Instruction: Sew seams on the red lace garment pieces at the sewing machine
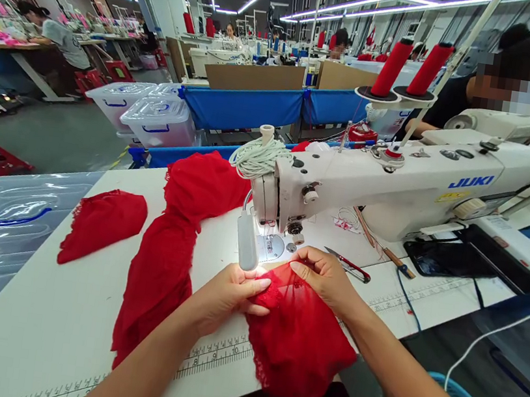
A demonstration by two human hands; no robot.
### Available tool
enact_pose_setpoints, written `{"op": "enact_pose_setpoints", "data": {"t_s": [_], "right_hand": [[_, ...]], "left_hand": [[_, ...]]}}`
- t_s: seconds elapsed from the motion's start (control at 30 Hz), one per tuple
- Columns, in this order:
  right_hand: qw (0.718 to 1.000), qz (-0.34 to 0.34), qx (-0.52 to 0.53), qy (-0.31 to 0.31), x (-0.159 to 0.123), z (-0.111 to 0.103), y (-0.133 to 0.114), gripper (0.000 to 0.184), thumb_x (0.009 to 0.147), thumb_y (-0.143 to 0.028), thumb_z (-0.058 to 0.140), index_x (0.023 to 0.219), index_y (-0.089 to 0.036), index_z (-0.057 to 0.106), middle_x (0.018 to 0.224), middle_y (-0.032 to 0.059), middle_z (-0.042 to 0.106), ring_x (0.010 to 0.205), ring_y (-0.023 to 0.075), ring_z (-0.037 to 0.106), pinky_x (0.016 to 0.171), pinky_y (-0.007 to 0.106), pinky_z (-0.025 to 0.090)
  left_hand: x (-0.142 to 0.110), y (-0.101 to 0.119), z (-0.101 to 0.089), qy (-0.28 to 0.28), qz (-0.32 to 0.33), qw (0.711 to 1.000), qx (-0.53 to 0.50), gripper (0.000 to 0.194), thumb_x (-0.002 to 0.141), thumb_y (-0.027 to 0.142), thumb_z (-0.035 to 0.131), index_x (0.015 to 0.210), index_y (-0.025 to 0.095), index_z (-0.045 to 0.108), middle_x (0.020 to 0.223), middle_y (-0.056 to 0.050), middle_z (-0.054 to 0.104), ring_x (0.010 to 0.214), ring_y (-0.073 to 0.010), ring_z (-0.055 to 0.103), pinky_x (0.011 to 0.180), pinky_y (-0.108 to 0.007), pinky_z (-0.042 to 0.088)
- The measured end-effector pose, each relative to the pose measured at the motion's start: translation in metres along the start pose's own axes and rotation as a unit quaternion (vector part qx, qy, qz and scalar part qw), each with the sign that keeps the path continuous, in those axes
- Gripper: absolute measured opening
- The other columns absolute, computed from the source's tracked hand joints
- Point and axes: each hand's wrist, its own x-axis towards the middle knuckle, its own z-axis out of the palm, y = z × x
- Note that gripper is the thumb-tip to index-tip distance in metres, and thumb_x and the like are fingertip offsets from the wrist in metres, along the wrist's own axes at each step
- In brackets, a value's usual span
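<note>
My left hand (237, 290) pinches the left edge of a sheer red lace fabric piece (304, 342). At its upper edge, my right hand (320, 275) grips the same piece between thumb and fingers. The fabric hangs from both hands over the table's front edge, just in front of the sewing machine (336, 182). Close above my left hand is the machine's small lit lamp (247, 242). A long heap of red fabric (160, 276) lies left of my hands, and a separate red piece (103, 225) rests farther left.
Red-handled thread snips (354, 268) and a dark phone (448, 258) lie right of the needle area. Two red thread cones (392, 68) stand above the machine. Clear plastic bins (162, 118) are beyond the table. A person in black (447, 112) sits at the right.
</note>
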Motion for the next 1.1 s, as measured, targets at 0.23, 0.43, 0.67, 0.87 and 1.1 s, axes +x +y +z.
{"op": "enact_pose_setpoints", "data": {"t_s": [0.23, 0.43, 0.67, 0.87, 1.1], "right_hand": [[0.968, -0.171, -0.141, 0.119, -0.003, 0.005, 0.006, 0.010, 0.084, -0.026, 0.055, 0.087, -0.022, 0.064, 0.091, 0.0037, 0.057, 0.080, 0.0159, 0.054, 0.076, 0.031, 0.045], [0.969, -0.187, -0.156, 0.028, -0.005, 0.009, 0.006, 0.005, 0.082, -0.025, 0.063, 0.083, -0.023, 0.067, 0.088, 0.0018, 0.050, 0.086, 0.0161, 0.053, 0.080, 0.030, 0.045], [0.962, -0.211, -0.171, -0.004, -0.006, 0.010, 0.002, 0.014, 0.083, -0.026, 0.063, 0.096, -0.024, 0.066, 0.090, 0.0024, 0.050, 0.086, 0.0166, 0.052, 0.078, 0.030, 0.046], [0.958, -0.221, -0.184, 0.010, -0.003, 0.014, 0.004, 0.017, 0.089, -0.027, 0.054, 0.074, -0.021, 0.061, 0.080, 0.0015, 0.048, 0.076, 0.0154, 0.050, 0.071, 0.029, 0.045], [0.952, -0.186, -0.229, -0.083, -0.021, -0.007, -0.020, 0.016, 0.093, -0.033, 0.050, 0.086, -0.022, 0.058, 0.084, 0.0022, 0.056, 0.077, 0.0152, 0.053, 0.071, 0.028, 0.046]], "left_hand": [[0.001, 0.000, 0.002, -0.005, -0.001, 0.998, -0.065, 0.026, 0.070, 0.036, 0.077, 0.069, 0.011, 0.067, 0.074, 0.000, 0.052, 0.072, -0.0106, 0.052, 0.081, -0.032, 0.054], [0.000, -0.001, 0.001, -0.009, 0.013, 0.998, -0.057, 0.027, 0.072, 0.038, 0.074, 0.072, 0.011, 0.070, 0.080, -0.004, 0.058, 0.078, -0.0131, 0.053, 0.084, -0.033, 0.054], [0.000, -0.001, 0.003, -0.005, 0.018, 0.999, -0.050, 0.033, 0.072, 0.044, 0.073, 0.079, 0.012, 0.073, 0.082, -0.006, 0.064, 0.084, -0.0168, 0.057, 0.082, -0.032, 0.054], [0.002, -0.003, 0.004, 0.029, 0.026, 0.997, -0.062, 0.033, 0.068, 0.044, 0.075, 0.074, 0.012, 0.072, 0.074, -0.005, 0.063, 0.078, -0.0163, 0.058, 0.081, -0.033, 0.055], [0.004, -0.007, 0.002, 0.029, 0.033, 0.997, -0.069, 0.033, 0.069, 0.043, 0.074, 0.064, 0.012, 0.064, 0.067, -0.001, 0.054, 0.069, -0.0123, 0.053, 0.080, -0.033, 0.055]]}}
